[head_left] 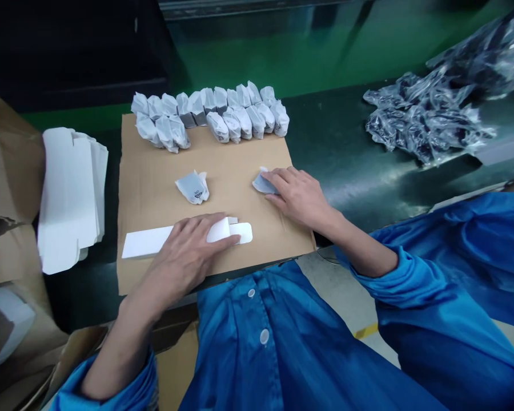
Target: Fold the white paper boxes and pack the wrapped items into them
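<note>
My left hand (pixel 191 251) is closed over a long white box (pixel 148 242) that lies flat on a cardboard sheet (pixel 235 171). The box's right end is open, with a flap (pixel 243 232) sticking out beside my thumb. On the right side of the sheet, my right hand (pixel 297 195) grips a small item in thin white wrapping (pixel 263 182) between thumb and fingers. Between the hands and a little farther away sits another wrapped item (pixel 192 187) with a dark printed mark. What the wrapping holds is hidden.
Rows of wrapped items (pixel 240 123) line the sheet's far edge. A stack of flattened white boxes (pixel 71 197) lies at left, beside a brown carton (pixel 8 148). Clear plastic bags with dark contents (pixel 428 117) are heaped at right. A co-worker's blue garment (pixel 475 240) shows at right.
</note>
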`<action>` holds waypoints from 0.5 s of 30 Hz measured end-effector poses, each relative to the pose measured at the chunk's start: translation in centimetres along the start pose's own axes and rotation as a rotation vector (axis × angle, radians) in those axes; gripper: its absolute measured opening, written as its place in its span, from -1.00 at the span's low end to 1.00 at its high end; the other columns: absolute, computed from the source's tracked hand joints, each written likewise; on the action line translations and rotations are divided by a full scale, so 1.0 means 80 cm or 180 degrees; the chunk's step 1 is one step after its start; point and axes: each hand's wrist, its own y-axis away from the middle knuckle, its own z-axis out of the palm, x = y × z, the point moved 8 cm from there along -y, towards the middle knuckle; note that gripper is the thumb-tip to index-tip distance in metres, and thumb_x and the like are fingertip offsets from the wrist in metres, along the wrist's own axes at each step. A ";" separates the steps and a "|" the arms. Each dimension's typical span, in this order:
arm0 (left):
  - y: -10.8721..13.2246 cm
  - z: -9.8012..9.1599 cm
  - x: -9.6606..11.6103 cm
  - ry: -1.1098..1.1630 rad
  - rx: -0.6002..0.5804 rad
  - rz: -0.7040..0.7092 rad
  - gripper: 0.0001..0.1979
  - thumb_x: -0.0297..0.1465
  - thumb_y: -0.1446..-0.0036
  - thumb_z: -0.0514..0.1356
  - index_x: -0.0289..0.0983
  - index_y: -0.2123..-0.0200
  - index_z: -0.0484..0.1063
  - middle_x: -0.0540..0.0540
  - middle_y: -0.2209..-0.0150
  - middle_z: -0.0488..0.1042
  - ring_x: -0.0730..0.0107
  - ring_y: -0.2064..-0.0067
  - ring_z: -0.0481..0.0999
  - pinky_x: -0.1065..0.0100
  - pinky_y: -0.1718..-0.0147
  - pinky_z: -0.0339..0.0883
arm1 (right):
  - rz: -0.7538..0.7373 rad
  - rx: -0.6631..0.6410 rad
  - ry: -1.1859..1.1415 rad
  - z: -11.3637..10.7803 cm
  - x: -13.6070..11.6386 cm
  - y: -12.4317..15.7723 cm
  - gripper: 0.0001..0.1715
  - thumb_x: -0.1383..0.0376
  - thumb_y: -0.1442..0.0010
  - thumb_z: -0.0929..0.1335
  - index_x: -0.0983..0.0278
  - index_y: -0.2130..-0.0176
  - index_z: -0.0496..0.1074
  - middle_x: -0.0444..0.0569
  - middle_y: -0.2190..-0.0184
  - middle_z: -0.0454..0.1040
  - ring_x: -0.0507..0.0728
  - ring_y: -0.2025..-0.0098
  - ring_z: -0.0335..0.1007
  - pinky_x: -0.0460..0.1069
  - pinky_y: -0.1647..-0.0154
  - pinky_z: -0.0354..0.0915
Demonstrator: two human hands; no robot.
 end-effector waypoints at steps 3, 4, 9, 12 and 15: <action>0.006 0.003 0.001 0.0106 0.0059 0.0064 -0.51 -0.58 -0.23 0.02 0.06 -0.03 0.48 -0.17 -0.19 0.31 0.03 -0.10 0.36 0.05 0.11 0.26 | 0.0346 0.0063 -0.0470 -0.007 0.007 0.007 -0.49 0.35 -0.26 0.36 0.40 -0.18 0.33 0.18 -0.04 0.47 0.30 -0.06 0.36 0.17 -0.04 0.32; 0.008 0.003 0.001 0.0134 0.0121 0.0062 -0.53 -0.59 -0.23 0.04 0.05 0.02 0.52 -0.16 -0.19 0.31 0.04 -0.11 0.35 0.06 0.10 0.23 | 0.0400 0.0029 -0.0814 -0.011 0.006 0.011 -0.50 0.36 -0.24 0.38 0.37 -0.16 0.34 0.15 -0.03 0.48 0.27 -0.04 0.38 0.14 -0.04 0.33; 0.016 0.005 0.009 0.0190 0.0285 0.0143 -0.62 -0.62 -0.22 0.08 -0.06 0.15 0.56 -0.19 -0.18 0.27 0.06 -0.15 0.30 0.08 0.06 0.15 | -0.0624 -0.0771 -0.2417 -0.016 -0.068 0.050 -0.62 0.36 -0.23 0.40 0.23 -0.05 0.40 -0.07 0.00 0.51 0.09 -0.01 0.44 -0.02 -0.03 0.38; 0.014 0.003 0.013 0.0283 0.0317 0.0217 -0.62 -0.63 -0.22 0.07 -0.08 0.14 0.54 -0.19 -0.17 0.27 0.09 -0.16 0.30 0.08 0.03 0.15 | -0.0716 -0.0295 -0.1870 -0.007 -0.097 0.060 -0.71 0.39 -0.31 0.31 0.29 -0.03 0.40 0.03 -0.01 0.48 0.15 -0.06 0.39 0.05 -0.11 0.36; 0.012 0.003 0.013 0.0303 0.0348 0.0212 -0.64 -0.62 -0.24 0.05 -0.10 0.15 0.53 -0.18 -0.19 0.25 0.11 -0.17 0.29 0.08 0.01 0.16 | -0.0731 0.0240 -0.1281 0.008 -0.122 0.059 -0.69 0.41 -0.38 0.18 0.36 -0.01 0.41 0.13 -0.02 0.45 0.20 -0.04 0.39 0.09 -0.07 0.40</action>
